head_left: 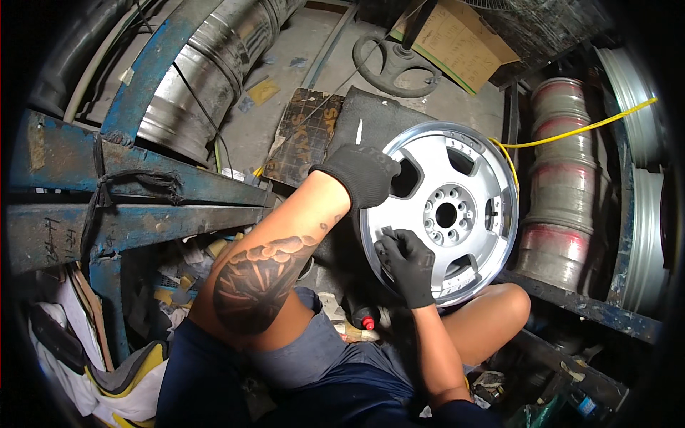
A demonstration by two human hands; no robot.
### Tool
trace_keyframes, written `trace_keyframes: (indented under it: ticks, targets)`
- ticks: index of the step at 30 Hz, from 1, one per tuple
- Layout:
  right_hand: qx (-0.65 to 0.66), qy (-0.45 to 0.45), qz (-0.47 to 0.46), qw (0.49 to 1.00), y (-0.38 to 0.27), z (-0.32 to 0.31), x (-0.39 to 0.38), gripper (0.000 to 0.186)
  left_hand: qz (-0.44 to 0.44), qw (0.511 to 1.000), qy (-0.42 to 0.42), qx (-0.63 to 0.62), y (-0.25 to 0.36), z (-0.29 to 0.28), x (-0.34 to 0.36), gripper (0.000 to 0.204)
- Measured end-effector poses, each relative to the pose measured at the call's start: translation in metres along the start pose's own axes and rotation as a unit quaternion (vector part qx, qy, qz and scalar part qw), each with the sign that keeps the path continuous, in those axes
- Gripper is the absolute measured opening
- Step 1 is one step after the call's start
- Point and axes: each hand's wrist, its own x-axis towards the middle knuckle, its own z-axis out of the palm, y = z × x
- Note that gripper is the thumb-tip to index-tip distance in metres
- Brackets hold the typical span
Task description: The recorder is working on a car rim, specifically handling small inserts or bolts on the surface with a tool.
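A silver alloy wheel (421, 153) with a polished outer lip and a ring of bolt holes leans in front of me, near my bare right knee. My left hand (367, 171), in a black knit glove, is closed over the wheel's upper left edge beside a spoke opening. Its fingertips are partly hidden. On the lower left of the wheel face is my right hand (408, 262), also gloved in black. Its fingers are pinched together against the metal. A small dark edge shows at the fingertips, too small to name.
Blue steel beams (185, 187) run in from the left, with a large metal cylinder (189, 100) behind. Rusty barrel-like rims (560, 182) line a rack on the right, crossed by a yellow hose (571, 134). A steering wheel (396, 68) and cardboard (464, 46) lie beyond. A red-tipped bottle (366, 319) is below.
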Motion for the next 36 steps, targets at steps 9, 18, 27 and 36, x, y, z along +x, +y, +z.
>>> trace_keyframes:
  ticks: [9, 18, 27, 36]
  targets:
    - [-0.092, -0.009, -0.067, 0.993, 0.018, 0.008, -0.002, 0.019, -0.008, 0.999, -0.031, -0.010, -0.001, -0.007, -0.002, 0.036]
    - [-0.092, -0.032, -0.032, 0.995, 0.015, 0.008, 0.002, 0.014, 0.000, 1.000, 0.003, 0.008, 0.005, 0.007, 0.004, 0.032]
    - [-0.095, -0.021, -0.048, 0.994, 0.010, 0.003, -0.003, 0.015, 0.020, 0.999, 0.033, -0.010, -0.005, 0.009, 0.002, 0.031]
    - [0.013, -0.001, 0.028, 1.000, -0.022, -0.009, 0.011, 0.019, 0.026, 0.999, -0.047, -0.005, -0.003, -0.003, 0.001, 0.041]
